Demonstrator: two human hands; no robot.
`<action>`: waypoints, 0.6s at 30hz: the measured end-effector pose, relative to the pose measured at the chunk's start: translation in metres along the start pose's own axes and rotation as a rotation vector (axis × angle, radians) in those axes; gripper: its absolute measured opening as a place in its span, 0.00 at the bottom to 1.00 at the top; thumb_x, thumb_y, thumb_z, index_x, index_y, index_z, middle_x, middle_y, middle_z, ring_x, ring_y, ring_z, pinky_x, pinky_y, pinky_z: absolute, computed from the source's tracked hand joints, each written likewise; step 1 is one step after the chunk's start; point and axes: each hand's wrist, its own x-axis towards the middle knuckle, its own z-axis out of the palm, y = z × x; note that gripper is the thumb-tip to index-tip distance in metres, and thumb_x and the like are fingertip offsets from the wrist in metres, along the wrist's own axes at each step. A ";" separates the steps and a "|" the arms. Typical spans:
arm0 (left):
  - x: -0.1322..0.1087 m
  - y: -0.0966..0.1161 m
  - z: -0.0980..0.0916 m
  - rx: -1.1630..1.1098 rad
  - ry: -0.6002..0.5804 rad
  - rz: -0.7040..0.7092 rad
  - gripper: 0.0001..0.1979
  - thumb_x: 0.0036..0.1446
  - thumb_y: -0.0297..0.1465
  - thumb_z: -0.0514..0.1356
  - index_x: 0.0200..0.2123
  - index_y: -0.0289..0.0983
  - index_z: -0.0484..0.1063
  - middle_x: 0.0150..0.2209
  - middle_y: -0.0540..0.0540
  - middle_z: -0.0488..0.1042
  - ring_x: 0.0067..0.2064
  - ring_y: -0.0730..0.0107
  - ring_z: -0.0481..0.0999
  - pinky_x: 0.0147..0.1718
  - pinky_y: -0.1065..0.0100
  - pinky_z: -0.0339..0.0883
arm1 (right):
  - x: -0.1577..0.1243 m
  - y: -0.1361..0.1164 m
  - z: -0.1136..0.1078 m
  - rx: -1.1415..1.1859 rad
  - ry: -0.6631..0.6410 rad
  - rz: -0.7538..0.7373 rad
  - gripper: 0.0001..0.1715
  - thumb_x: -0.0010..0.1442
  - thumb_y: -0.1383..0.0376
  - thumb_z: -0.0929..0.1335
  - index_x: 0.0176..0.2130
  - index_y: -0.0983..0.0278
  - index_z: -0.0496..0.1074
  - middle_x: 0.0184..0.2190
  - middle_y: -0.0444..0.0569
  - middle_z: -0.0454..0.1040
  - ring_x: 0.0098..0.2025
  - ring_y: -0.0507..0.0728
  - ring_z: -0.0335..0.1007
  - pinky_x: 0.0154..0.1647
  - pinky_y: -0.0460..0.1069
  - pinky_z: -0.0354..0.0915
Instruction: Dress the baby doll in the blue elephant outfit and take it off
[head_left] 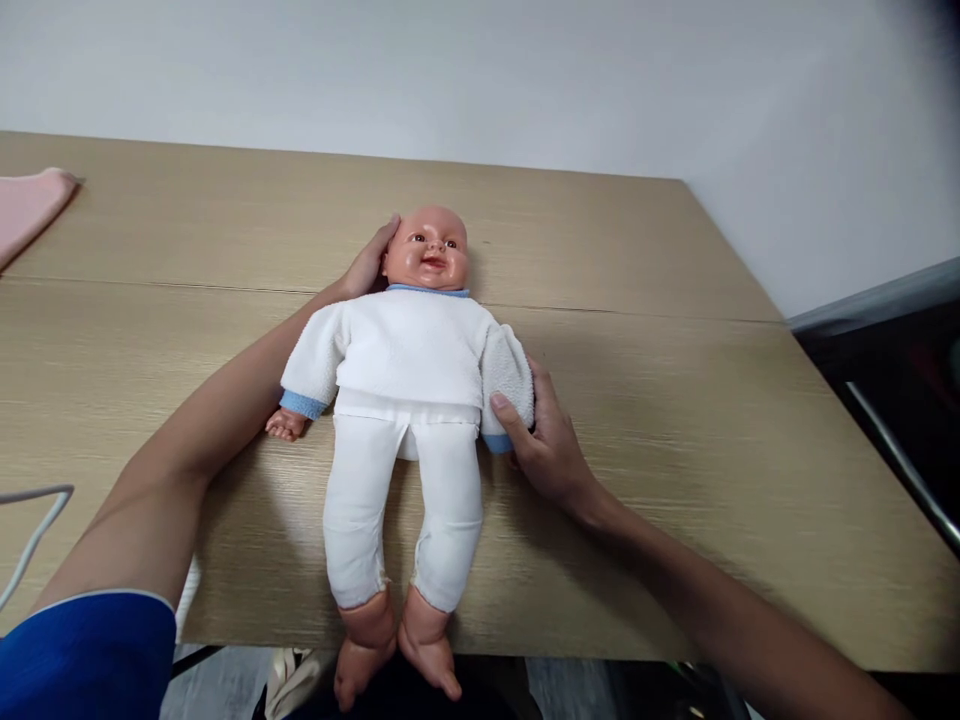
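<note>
A baby doll point(409, 350) in a white fleecy top with blue trim and white leggings lies face up, its bare feet reaching past the table's near edge. My left hand point(367, 262) cups the side of the doll's head, with most of its fingers hidden behind it. Around the doll's sleeved arm on the right, my right hand point(546, 435) is closed, the thumb on top of the white sleeve point(507, 370). The doll's hand on that side is mostly hidden, while its other hand point(286, 424) shows below a blue cuff.
The wooden table point(675, 420) has a seam running across it and meets a pale wall at the back. A pink cloth point(34, 210) lies at the far left. Nearer, a white cable point(37, 530) bends in from the left edge. Dark items stand beyond the right edge.
</note>
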 end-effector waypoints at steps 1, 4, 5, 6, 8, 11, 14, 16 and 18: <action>0.000 0.001 0.000 0.016 -0.003 0.004 0.42 0.87 0.61 0.42 0.58 0.31 0.80 0.65 0.38 0.87 0.85 0.52 0.62 0.88 0.42 0.43 | 0.000 0.001 0.000 -0.004 0.003 -0.007 0.44 0.79 0.40 0.71 0.82 0.54 0.64 0.79 0.60 0.73 0.78 0.75 0.73 0.82 0.77 0.67; 0.001 0.004 0.000 0.008 -0.013 -0.019 0.40 0.88 0.60 0.42 0.55 0.32 0.80 0.62 0.39 0.89 0.83 0.53 0.64 0.87 0.42 0.44 | 0.002 0.003 0.001 -0.009 0.018 -0.029 0.44 0.79 0.40 0.71 0.82 0.55 0.65 0.78 0.60 0.75 0.77 0.74 0.75 0.80 0.76 0.69; 0.001 0.004 0.001 -0.011 -0.015 -0.038 0.40 0.88 0.59 0.41 0.54 0.33 0.79 0.61 0.39 0.89 0.83 0.53 0.65 0.87 0.43 0.44 | 0.002 0.003 0.001 -0.008 0.023 -0.034 0.44 0.79 0.41 0.72 0.81 0.55 0.65 0.78 0.60 0.75 0.77 0.74 0.75 0.80 0.75 0.70; 0.001 0.005 0.001 -0.034 -0.013 -0.061 0.40 0.88 0.59 0.40 0.53 0.33 0.79 0.59 0.39 0.89 0.82 0.54 0.65 0.87 0.43 0.44 | 0.003 0.004 0.001 -0.005 0.027 -0.035 0.44 0.78 0.41 0.72 0.81 0.55 0.65 0.78 0.60 0.76 0.76 0.74 0.76 0.79 0.75 0.71; 0.000 0.004 0.001 -0.082 -0.004 -0.112 0.41 0.88 0.59 0.39 0.52 0.33 0.79 0.57 0.39 0.90 0.80 0.55 0.67 0.87 0.43 0.44 | 0.005 0.005 0.001 0.002 0.035 -0.026 0.45 0.78 0.40 0.72 0.81 0.55 0.66 0.77 0.60 0.77 0.74 0.74 0.78 0.77 0.74 0.73; -0.002 0.003 -0.002 -0.141 -0.005 -0.173 0.42 0.86 0.62 0.41 0.53 0.32 0.79 0.54 0.38 0.90 0.77 0.53 0.70 0.86 0.40 0.46 | 0.009 0.009 -0.002 0.015 0.058 -0.021 0.44 0.77 0.39 0.72 0.80 0.55 0.68 0.76 0.60 0.79 0.71 0.74 0.81 0.73 0.71 0.77; -0.008 0.002 -0.011 -0.149 0.016 -0.188 0.41 0.81 0.66 0.48 0.52 0.35 0.80 0.54 0.36 0.90 0.75 0.43 0.75 0.82 0.36 0.57 | 0.016 0.018 -0.006 0.030 0.093 -0.047 0.45 0.75 0.37 0.73 0.77 0.57 0.71 0.74 0.60 0.81 0.69 0.74 0.82 0.71 0.70 0.78; -0.013 0.003 -0.022 -0.124 0.069 -0.189 0.38 0.77 0.68 0.54 0.51 0.37 0.81 0.56 0.35 0.89 0.74 0.36 0.78 0.77 0.35 0.66 | 0.022 0.026 -0.007 0.048 0.101 -0.054 0.46 0.74 0.35 0.73 0.76 0.57 0.72 0.73 0.60 0.81 0.69 0.74 0.82 0.72 0.70 0.77; -0.020 0.008 -0.035 -0.071 0.149 -0.202 0.35 0.73 0.67 0.60 0.52 0.39 0.80 0.61 0.34 0.87 0.73 0.35 0.79 0.74 0.38 0.72 | 0.031 0.030 -0.008 0.074 0.099 -0.047 0.46 0.72 0.35 0.74 0.75 0.58 0.73 0.72 0.61 0.82 0.69 0.73 0.82 0.72 0.70 0.77</action>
